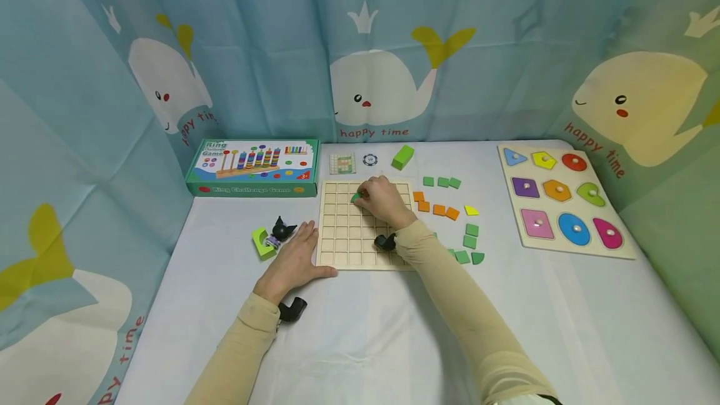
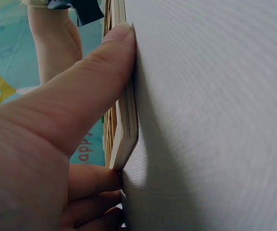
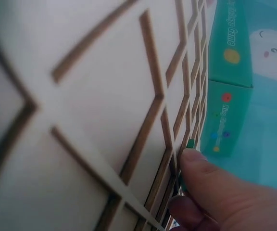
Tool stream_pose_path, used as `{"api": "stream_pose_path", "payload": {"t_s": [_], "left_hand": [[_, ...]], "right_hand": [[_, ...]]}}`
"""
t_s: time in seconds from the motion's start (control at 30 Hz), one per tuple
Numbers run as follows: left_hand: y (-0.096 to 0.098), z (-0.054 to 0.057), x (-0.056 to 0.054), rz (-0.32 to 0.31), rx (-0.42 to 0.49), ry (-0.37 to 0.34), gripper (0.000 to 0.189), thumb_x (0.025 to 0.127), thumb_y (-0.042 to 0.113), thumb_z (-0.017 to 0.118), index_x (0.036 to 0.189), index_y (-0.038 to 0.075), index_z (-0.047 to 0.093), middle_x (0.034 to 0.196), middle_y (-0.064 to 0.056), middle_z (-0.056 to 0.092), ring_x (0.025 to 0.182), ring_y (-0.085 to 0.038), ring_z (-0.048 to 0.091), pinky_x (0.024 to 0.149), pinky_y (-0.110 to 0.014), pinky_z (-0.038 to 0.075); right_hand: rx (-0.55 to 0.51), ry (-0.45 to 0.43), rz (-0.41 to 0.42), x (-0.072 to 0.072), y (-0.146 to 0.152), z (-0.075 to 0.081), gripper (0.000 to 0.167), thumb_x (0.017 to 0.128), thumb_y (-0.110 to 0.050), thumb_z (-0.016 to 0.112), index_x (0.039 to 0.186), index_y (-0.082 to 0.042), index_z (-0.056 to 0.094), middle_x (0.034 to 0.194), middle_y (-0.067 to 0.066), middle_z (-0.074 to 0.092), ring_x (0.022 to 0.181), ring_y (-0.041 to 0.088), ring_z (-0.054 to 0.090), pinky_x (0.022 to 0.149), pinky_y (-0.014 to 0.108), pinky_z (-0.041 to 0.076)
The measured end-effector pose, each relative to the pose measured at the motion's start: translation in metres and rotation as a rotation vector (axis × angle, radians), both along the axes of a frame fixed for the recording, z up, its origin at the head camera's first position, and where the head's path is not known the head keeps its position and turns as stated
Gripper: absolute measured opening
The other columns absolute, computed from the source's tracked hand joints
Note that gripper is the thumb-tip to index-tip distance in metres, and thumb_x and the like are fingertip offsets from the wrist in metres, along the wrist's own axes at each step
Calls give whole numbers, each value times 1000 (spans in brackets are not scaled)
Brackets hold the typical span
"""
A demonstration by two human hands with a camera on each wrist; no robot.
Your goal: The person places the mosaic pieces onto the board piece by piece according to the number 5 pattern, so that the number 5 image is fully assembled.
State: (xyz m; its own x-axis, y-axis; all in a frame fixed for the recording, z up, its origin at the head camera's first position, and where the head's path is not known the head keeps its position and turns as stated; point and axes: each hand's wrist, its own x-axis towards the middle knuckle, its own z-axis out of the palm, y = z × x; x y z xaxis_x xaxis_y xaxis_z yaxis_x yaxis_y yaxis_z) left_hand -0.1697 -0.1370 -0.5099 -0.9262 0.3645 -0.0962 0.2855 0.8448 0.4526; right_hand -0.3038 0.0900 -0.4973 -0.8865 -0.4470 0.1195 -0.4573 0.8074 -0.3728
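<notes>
A wooden grid board (image 1: 340, 259) lies flat on the white cloth. My right hand (image 1: 384, 200) is over its upper middle and pinches a small green tile (image 1: 356, 197) between thumb and fingertips. In the right wrist view, a sliver of the green tile (image 3: 190, 143) shows above the thumb, close to the grid. My left hand (image 1: 295, 261) rests at the board's near left corner with its fingers extended. The left wrist view shows its thumb (image 2: 105, 62) against the front edge, the other fingers round the corner. Just left stands a small dark-headed figurine (image 1: 281, 230) at a lime-green block (image 1: 262, 244).
Right of the board lie several orange tiles (image 1: 439, 209), green tiles (image 1: 469, 242) and a yellow piece (image 1: 471, 210). Behind it are a patterned card (image 1: 342, 164), a round chip (image 1: 370, 160) and a green block (image 1: 402, 157). A game box (image 1: 253, 167) stands back left, a shape puzzle (image 1: 562, 205) right.
</notes>
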Motion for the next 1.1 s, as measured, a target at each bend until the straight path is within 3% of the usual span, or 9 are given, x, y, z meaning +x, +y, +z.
{"api": "stream_pose_path", "payload": {"t_s": [0.37,0.57,0.77,1.1], "left_hand": [[1,0,-2,-2,12,5,107,77,58,76,146,-12,32,155,-25,21,145,-37,13,115,-45,17],[0,0,-1,-1,10,0,108,76,58,76,146,-12,33,156,-25,20,145,-36,12,116,-45,16],[0,-1,-1,6,26,13,108,76,56,78,147,-10,32,156,-25,20,145,-36,13,116,-44,16],[0,0,1,2,43,8,106,76,53,79,147,-10,32,155,-26,21,144,-38,13,116,-46,15]], "right_hand": [[13,60,16,-1,1,-2,23,87,-25,77,100,-6,77,81,3,62,77,20,52,64,33,46],[-7,61,52,-2,8,1,33,89,-27,75,114,-5,73,86,7,63,78,23,52,66,35,45],[-100,57,11,-12,39,12,34,92,-20,71,119,2,69,96,14,67,93,32,56,81,45,46],[-134,12,-110,-19,103,13,33,93,-16,69,118,6,68,108,21,66,98,37,52,88,50,42]]}}
